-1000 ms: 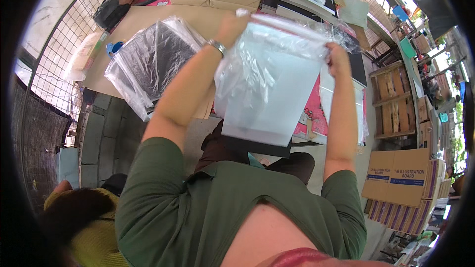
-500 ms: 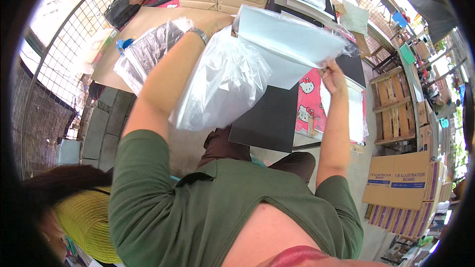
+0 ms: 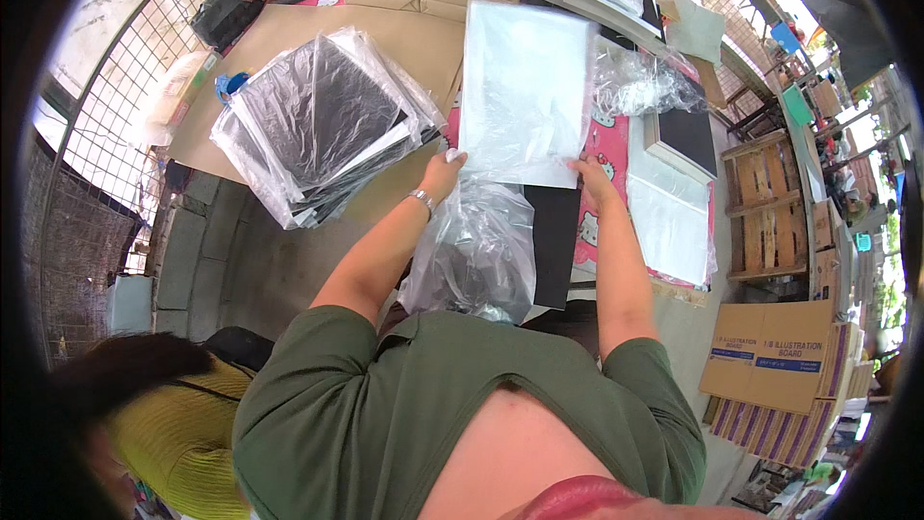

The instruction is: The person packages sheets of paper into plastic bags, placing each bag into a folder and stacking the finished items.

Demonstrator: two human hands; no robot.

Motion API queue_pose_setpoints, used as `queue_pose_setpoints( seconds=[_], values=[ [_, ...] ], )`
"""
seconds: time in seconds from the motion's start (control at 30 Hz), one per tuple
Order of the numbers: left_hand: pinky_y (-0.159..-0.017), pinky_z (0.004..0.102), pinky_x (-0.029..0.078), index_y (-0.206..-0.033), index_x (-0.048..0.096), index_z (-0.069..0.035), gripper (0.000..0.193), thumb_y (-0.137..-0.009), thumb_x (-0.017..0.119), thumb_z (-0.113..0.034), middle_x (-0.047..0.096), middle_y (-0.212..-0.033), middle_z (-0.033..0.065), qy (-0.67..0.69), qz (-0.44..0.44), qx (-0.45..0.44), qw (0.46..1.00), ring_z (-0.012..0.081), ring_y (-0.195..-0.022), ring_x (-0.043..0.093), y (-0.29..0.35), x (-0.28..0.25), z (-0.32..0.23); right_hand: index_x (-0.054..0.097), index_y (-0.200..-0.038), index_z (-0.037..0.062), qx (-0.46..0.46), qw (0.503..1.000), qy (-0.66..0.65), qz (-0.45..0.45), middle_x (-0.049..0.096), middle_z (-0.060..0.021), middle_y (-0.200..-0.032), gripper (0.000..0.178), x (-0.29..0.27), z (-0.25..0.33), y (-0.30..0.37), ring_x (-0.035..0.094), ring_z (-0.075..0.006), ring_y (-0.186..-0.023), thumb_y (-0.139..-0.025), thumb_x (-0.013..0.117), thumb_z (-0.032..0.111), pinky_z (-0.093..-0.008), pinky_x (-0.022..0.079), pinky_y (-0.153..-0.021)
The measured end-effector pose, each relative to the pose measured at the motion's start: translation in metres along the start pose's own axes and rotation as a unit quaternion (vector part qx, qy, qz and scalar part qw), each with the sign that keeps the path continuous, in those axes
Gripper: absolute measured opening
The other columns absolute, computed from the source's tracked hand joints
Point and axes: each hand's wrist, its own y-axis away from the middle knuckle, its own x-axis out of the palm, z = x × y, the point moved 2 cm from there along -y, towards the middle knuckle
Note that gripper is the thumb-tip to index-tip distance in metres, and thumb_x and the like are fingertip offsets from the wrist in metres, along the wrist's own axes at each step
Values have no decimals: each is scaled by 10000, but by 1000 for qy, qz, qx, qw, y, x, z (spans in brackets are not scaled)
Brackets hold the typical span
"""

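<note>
In front of me a pale bluish-white board [image 3: 527, 87], its face glossy and faintly wrinkled like plastic film, lies between my two hands. My left hand [image 3: 444, 176] is closed at its lower left corner, beside the gathered edge of a clear plastic bag [image 3: 472, 255]. The bag hangs crumpled toward my lap. At the lower right corner, my right hand [image 3: 595, 178] pinches the board's edge. Part of a black board [image 3: 552, 260] shows beneath, partly covered by the bag.
To the left, black sheets in clear plastic [image 3: 332, 111] are piled on a brown tabletop [image 3: 423, 34]. Right of my hands are crumpled plastic [image 3: 645, 82], a dark-topped stack [image 3: 683, 140] and a pale wrapped pack [image 3: 667, 207]. A person in a yellow-green top [image 3: 192, 433] is at lower left.
The pale board has swung from a tilted position to lying nearly square before me. My left hand has come nearer, exposing the wrapped pile; my right hand has moved left and closer. The bag hangs lower.
</note>
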Motion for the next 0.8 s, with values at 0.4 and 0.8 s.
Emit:
queue_pose_setpoints(
  seconds=[0.4,0.8],
  values=[
    [-679,416,523,-1089,462,31,309,-862,507,-173,598,-911,157,400,18,-334,853,287,-787,621,178,-42,62,367,-1174,15,90,959,-267,31,521,-114,-1101,318,66,-97,216,558,-219,-959,-872,458,54,-365,536,-718],
    [-483,254,395,-808,525,-54,104,-853,536,-146,508,-626,0,371,-227,-54,899,103,-538,478,226,-93,-40,320,-1242,27,-42,979,-151,133,495,-101,-1095,471,140,-28,209,495,-165,-968,-804,484,-34,-295,431,-808]
  ],
)
